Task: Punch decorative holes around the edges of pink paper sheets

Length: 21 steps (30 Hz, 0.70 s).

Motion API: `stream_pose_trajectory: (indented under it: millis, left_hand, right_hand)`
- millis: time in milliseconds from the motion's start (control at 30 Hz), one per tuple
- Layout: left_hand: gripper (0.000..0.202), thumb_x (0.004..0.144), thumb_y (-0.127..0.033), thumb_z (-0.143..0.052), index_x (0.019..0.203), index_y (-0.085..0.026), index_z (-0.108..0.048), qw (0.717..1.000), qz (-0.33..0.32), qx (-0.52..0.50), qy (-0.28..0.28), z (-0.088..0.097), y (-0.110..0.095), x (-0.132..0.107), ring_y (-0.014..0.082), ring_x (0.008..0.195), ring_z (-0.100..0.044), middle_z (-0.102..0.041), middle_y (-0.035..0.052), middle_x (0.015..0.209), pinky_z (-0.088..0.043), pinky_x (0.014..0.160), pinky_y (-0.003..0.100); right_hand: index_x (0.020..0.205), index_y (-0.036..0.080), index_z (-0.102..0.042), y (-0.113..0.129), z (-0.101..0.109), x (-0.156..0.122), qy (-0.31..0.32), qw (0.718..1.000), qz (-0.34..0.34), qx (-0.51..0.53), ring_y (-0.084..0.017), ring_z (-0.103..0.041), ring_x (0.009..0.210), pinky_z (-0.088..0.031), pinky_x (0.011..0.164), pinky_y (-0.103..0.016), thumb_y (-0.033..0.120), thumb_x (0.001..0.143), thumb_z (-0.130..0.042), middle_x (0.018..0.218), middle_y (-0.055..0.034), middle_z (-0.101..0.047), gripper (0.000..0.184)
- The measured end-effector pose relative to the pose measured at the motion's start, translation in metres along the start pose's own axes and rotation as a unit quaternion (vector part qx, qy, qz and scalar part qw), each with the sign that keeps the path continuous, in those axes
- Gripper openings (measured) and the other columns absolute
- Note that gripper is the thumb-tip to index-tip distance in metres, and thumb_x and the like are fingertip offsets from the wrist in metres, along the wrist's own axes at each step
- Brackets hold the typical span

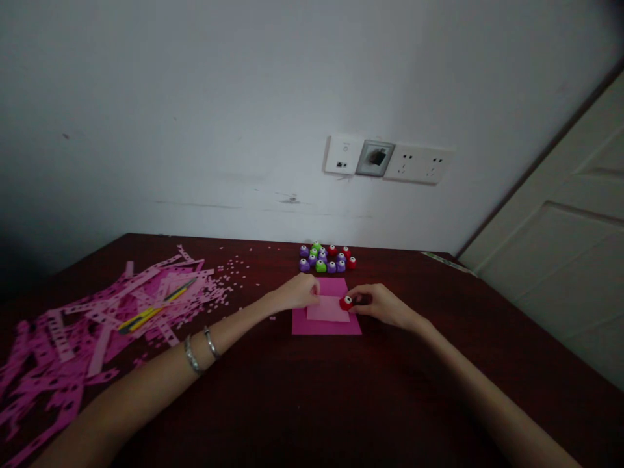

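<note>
In the head view, my left hand is closed at the upper left edge of a light pink sheet of paper, its fingertips pinching it. That sheet lies over, or just above, a larger darker pink sheet; I cannot tell whether they touch. My right hand grips a small red craft punch with a white round top. The punch sits at the right edge of the light pink sheet; whether the paper is inside its slot is too small to see.
Several purple, green and red craft punches stand behind the sheets. Punched pink paper strips and tiny cut-outs spread over the left of the dark red table. A yellow utility knife lies on the strips. Wall sockets are behind.
</note>
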<state>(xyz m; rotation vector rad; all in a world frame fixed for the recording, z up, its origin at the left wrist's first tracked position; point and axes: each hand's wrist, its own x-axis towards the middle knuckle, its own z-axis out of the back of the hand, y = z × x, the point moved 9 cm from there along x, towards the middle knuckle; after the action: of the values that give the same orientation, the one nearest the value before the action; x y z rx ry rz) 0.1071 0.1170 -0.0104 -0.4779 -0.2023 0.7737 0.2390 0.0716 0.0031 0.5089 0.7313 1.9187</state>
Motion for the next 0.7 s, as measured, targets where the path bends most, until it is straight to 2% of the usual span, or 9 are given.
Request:
stream_pose_trajectory:
  millis: [67, 133, 200, 267, 367, 433, 567, 700]
  left_hand:
    - [0.018, 0.075, -0.021, -0.051, 0.084, -0.011, -0.063, 0.989, 0.002, 0.123, -0.079, 0.012, -0.018, -0.009, 0.0232, 0.089, -0.05, -0.06, 0.0136, 0.092, -0.039, 0.074, 0.033]
    - [0.025, 0.081, -0.018, -0.042, 0.092, -0.007, -0.062, 0.972, -0.011, 0.209, -0.106, 0.011, -0.043, -0.019, 0.029, 0.1, -0.046, -0.056, 0.0193, 0.102, -0.036, 0.082, 0.039]
    - [0.031, 0.084, -0.014, -0.036, 0.101, -0.003, -0.06, 0.967, -0.024, 0.247, -0.052, -0.007, -0.064, -0.029, 0.0315, 0.104, -0.045, -0.056, 0.022, 0.104, -0.034, 0.086, 0.042]
    - [0.04, 0.087, -0.025, -0.039, 0.118, -0.002, -0.05, 0.971, -0.003, 0.24, -0.011, -0.022, -0.075, -0.039, 0.0357, 0.111, -0.042, -0.051, 0.0248, 0.115, -0.033, 0.089, 0.045]
    - [0.067, 0.084, -0.049, -0.046, 0.131, -0.002, -0.037, 0.978, 0.027, 0.202, 0.04, -0.041, -0.079, -0.05, 0.0427, 0.125, -0.027, -0.036, 0.0286, 0.133, -0.024, 0.097, 0.051]
    - [0.076, 0.081, -0.056, -0.045, 0.135, -0.004, -0.032, 0.98, 0.033, 0.182, 0.067, -0.048, -0.077, -0.053, 0.0443, 0.128, -0.02, -0.028, 0.0287, 0.139, -0.021, 0.099, 0.053]
    - [0.079, 0.08, -0.061, -0.042, 0.138, -0.008, -0.029, 0.981, 0.03, 0.171, 0.088, -0.048, -0.073, -0.055, 0.0444, 0.131, -0.015, -0.023, 0.0266, 0.142, -0.02, 0.1, 0.056]
    - [0.081, 0.08, -0.061, -0.044, 0.138, -0.008, -0.027, 0.977, 0.039, 0.171, 0.119, -0.048, -0.073, -0.058, 0.0444, 0.131, -0.015, -0.021, 0.0273, 0.142, -0.022, 0.1, 0.057]
  right_hand:
    - [0.091, 0.022, -0.07, 0.0, 0.0, 0.0, 0.0, 1.0, 0.0, -0.003, -0.016, -0.058, 0.075, -0.045, 0.068, -0.028, 0.028, 0.074, -0.064, 0.083, -0.0012, -0.067, 0.019]
    - [0.091, 0.022, -0.07, -0.001, 0.0, 0.0, -0.006, 1.0, 0.001, -0.004, -0.016, -0.058, 0.075, -0.045, 0.068, -0.028, 0.028, 0.074, -0.064, 0.084, -0.0014, -0.068, 0.019]
    - [0.091, 0.021, -0.069, -0.002, 0.001, 0.0, -0.012, 1.0, 0.005, -0.008, -0.016, -0.058, 0.075, -0.046, 0.068, -0.028, 0.027, 0.074, -0.064, 0.084, -0.0021, -0.068, 0.019]
    - [0.092, 0.02, -0.069, -0.001, 0.003, 0.0, -0.021, 1.0, 0.012, -0.017, -0.016, -0.058, 0.075, -0.046, 0.068, -0.028, 0.026, 0.073, -0.065, 0.085, -0.0032, -0.067, 0.02]
    - [0.092, 0.02, -0.069, 0.0, 0.005, -0.001, -0.026, 0.999, 0.015, -0.028, -0.016, -0.058, 0.075, -0.047, 0.067, -0.028, 0.025, 0.072, -0.066, 0.087, -0.0039, -0.066, 0.021]
    - [0.092, 0.019, -0.069, -0.001, 0.006, -0.001, -0.023, 0.999, 0.012, -0.028, -0.015, -0.058, 0.074, -0.047, 0.067, -0.028, 0.024, 0.073, -0.066, 0.086, -0.0038, -0.065, 0.02]
    - [0.091, 0.018, -0.069, -0.001, 0.007, -0.002, -0.023, 1.0, 0.006, -0.02, -0.015, -0.058, 0.073, -0.047, 0.067, -0.028, 0.024, 0.073, -0.066, 0.085, -0.004, -0.065, 0.019]
    - [0.09, 0.018, -0.069, -0.001, 0.006, -0.001, -0.025, 1.0, 0.01, -0.015, -0.015, -0.058, 0.074, -0.047, 0.068, -0.027, 0.024, 0.073, -0.066, 0.085, -0.004, -0.066, 0.018]
